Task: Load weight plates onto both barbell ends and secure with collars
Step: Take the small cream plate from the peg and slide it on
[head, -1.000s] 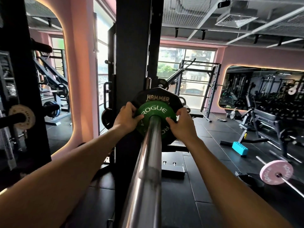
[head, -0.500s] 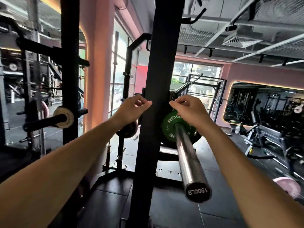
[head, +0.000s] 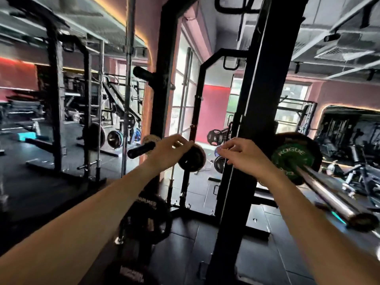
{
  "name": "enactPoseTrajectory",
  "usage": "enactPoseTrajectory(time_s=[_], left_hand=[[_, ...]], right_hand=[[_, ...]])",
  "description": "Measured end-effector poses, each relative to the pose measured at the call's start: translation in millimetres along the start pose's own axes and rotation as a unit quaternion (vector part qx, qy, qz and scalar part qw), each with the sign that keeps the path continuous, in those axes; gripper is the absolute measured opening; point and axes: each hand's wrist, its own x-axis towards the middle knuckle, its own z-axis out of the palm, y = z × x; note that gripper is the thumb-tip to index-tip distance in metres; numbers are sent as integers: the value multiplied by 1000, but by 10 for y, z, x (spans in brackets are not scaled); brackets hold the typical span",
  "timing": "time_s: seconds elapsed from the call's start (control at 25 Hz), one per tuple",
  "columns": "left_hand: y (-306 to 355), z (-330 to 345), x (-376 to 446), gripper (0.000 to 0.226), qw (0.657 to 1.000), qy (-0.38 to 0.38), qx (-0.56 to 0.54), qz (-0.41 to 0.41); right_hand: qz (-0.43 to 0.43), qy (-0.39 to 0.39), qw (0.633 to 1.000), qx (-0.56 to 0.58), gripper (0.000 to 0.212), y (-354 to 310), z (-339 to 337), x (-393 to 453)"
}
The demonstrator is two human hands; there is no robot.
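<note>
The chrome barbell sleeve [head: 329, 196] runs from the lower right up to a green ROGUE plate [head: 287, 159], which sits against a larger black plate [head: 312, 145] behind it. My right hand [head: 244, 155] hangs in the air left of the green plate, in front of the black rack upright [head: 246, 128], fingers loosely curled and holding nothing. My left hand [head: 170, 151] is raised further left, also empty with relaxed fingers, near a small black plate [head: 193, 159] stored on a rack peg. No collar is in view.
A black storage peg [head: 141, 150] points toward me left of my left hand. Black Hammer plates [head: 148, 214] hang low on the rack below my left arm. More racks and plates stand at the left, benches and machines at the right.
Both hands have come off the green plate and drifted left. My view has swung left, so the barbell end now lies at the right edge.
</note>
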Motion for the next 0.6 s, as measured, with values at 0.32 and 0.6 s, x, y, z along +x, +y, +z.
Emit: enactPoseTrajectory(time_s=[0.32,0.6], left_hand=[[-607,-1110,9,16,999,7,21,-34],[-1471,-1582,756,24,994,31,83,-71]], right_hand=[[-18,-56,997,47,14,-299,1249,495],[-22,-55,994,92,18,-153,2152,1550]])
